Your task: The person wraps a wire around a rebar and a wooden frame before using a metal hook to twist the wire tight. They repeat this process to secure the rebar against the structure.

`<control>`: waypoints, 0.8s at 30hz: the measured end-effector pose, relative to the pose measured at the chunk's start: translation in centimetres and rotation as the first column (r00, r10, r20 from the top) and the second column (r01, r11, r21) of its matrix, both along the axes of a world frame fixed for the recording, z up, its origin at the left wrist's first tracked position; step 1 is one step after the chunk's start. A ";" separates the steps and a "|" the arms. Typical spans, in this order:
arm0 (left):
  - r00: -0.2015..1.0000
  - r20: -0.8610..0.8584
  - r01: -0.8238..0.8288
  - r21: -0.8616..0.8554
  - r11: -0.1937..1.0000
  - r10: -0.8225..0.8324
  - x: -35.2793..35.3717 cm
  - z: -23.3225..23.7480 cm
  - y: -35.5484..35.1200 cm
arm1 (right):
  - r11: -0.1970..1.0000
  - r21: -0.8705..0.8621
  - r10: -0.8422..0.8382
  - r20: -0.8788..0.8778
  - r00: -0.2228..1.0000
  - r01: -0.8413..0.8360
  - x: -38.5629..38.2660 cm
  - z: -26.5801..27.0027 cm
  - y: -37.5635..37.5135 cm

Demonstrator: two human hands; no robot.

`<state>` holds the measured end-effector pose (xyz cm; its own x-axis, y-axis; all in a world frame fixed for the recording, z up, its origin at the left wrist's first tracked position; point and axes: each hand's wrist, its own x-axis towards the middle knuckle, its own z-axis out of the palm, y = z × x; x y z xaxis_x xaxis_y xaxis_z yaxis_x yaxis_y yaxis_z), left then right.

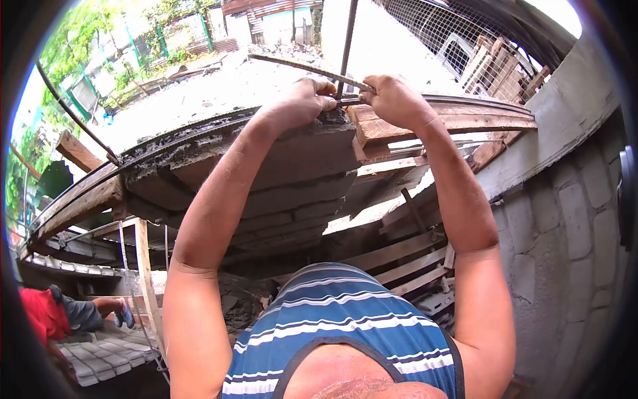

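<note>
While both arms are stretched out ahead over the block wall, elbows a bit bent and splayed wide of the striped tank top, the two hands come in close to each other, one on each side of the upright rebar. Left hand is angled in from its side, thumb and fingertips nearly together right by the foot of that bar, just about at the horizontal rebars along the wall top; can't tell if anything's actually pinched in there. Right hand is pretty much closed, wrist bent inward, fingers curled around the near end of a ribbed metal rod. The rod sticks out from that grip past the upright rebar, over and beyond the left hand, with its far end out over the bright ground. Right below the right hand there's a wooden beam butted up near the rough wall edge. Off to the lower left, well apart from all that, there's a person in a red shirt.
</note>
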<state>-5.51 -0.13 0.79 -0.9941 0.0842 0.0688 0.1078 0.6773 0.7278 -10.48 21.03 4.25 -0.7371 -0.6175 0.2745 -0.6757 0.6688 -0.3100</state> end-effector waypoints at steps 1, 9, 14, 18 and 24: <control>0.999 0.031 0.010 -0.018 1.000 -0.009 -1.5 -0.9 -0.3 | 0.997 0.072 -0.035 -0.034 0.999 0.038 0.6 0.4 -0.4; 0.994 -0.074 0.071 -0.147 0.987 -0.082 0.0 -0.5 -0.3 | 0.993 -0.105 -0.084 -0.286 0.954 0.056 3.0 -4.9 -0.7; 0.984 -0.114 0.125 -0.086 0.989 -0.134 -0.8 -1.8 -0.8 | 0.982 -0.184 -0.124 -0.403 0.907 0.052 4.9 -5.8 -1.9; 0.996 -0.023 0.085 -0.123 0.989 -0.088 0.4 0.5 -0.4 | 0.991 -0.126 -0.092 -0.460 0.883 0.038 3.8 -5.6 -1.9; 0.987 0.068 0.149 -0.090 0.985 -0.143 -0.9 0.5 -1.2 | 0.990 -0.032 0.104 -0.477 0.872 -0.136 0.9 -3.7 -0.8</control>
<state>-6.42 -1.29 1.32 -0.9726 0.2324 -0.0068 0.1682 0.7235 0.6695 -9.56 20.21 0.60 -0.4303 -0.6626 0.6130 -0.8260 0.5629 0.0286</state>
